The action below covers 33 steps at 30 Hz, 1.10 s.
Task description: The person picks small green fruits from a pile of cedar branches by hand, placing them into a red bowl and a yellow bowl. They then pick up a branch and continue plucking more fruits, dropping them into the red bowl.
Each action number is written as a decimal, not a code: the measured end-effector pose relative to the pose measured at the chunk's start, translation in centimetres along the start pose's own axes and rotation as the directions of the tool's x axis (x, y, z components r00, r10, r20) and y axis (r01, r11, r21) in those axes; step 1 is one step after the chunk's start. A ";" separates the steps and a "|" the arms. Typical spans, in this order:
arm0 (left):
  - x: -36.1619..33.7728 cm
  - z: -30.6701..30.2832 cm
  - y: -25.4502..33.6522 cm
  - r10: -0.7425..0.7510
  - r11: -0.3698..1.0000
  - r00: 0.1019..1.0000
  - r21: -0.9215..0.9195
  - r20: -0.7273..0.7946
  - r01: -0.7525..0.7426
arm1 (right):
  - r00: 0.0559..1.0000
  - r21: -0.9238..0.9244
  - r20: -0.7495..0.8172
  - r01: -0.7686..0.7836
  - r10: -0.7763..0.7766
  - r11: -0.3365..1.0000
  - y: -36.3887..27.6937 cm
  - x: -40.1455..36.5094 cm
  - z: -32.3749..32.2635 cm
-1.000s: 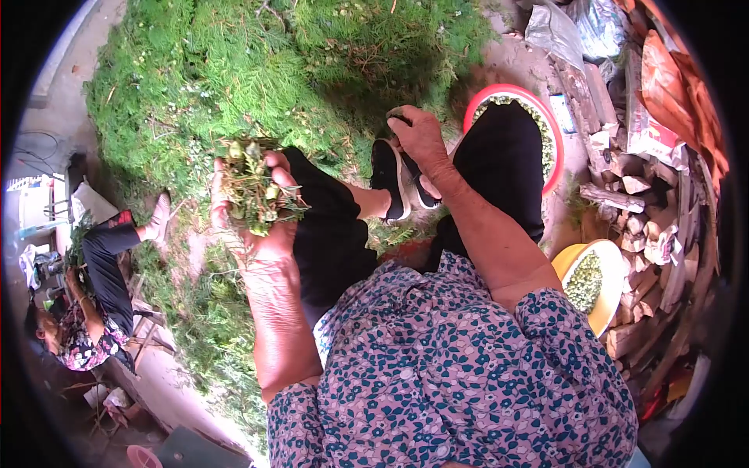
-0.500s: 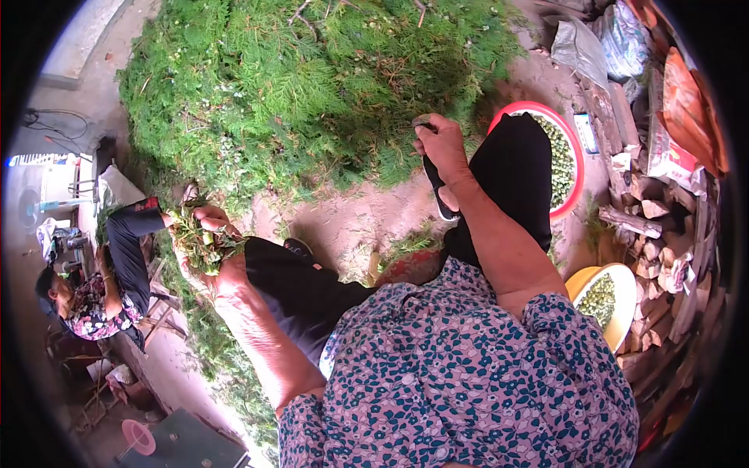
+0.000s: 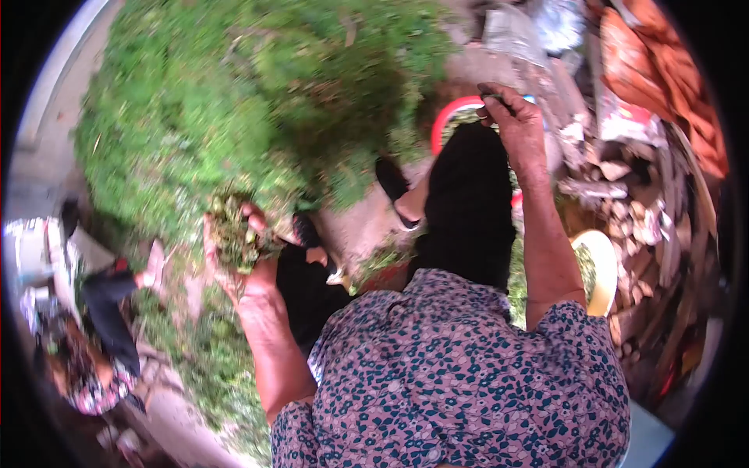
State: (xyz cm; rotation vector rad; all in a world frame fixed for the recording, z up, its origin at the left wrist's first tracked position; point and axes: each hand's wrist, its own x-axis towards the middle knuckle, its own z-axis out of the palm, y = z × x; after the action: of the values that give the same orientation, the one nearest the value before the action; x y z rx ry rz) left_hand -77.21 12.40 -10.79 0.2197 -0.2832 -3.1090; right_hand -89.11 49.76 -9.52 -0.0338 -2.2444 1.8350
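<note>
A loose bunch of green sprigs (image 3: 236, 234) lies in my left hand (image 3: 251, 269), with the fingers curled round it beside my left knee. My right hand (image 3: 511, 117) is raised over the red-rimmed basin (image 3: 446, 125), just beyond my right knee. Its fingers are pinched together; whatever they hold is too small and blurred to name. My knee and hand hide much of the basin. Ahead of both hands spreads a large heap of green branches (image 3: 257, 101), blurred by motion.
A yellow basin (image 3: 605, 273) stands right of my hip, near stacked firewood (image 3: 632, 210). Orange cloth (image 3: 624, 62) and bags (image 3: 511, 35) lie at upper right. Another person (image 3: 109, 312) sits at far left. Greenery (image 3: 203, 351) is scattered on the ground.
My right hand has moved right and up, from near the branch heap to over the red-rimmed basin. My left hand still holds the sprigs. The whole view has shifted.
</note>
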 end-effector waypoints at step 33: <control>8.3 4.9 -15.8 -0.765 0.639 0.643 0.161 0.030 0.752 | 0.765 -0.238 -0.621 -0.395 0.173 0.887 11.2 -9.9 -9.6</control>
State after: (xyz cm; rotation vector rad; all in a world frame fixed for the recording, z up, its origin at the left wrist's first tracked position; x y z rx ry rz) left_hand -86.11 28.64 -10.05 0.2411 -0.5261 -3.9672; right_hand -79.05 59.70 -20.30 -0.9362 -2.1340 1.2412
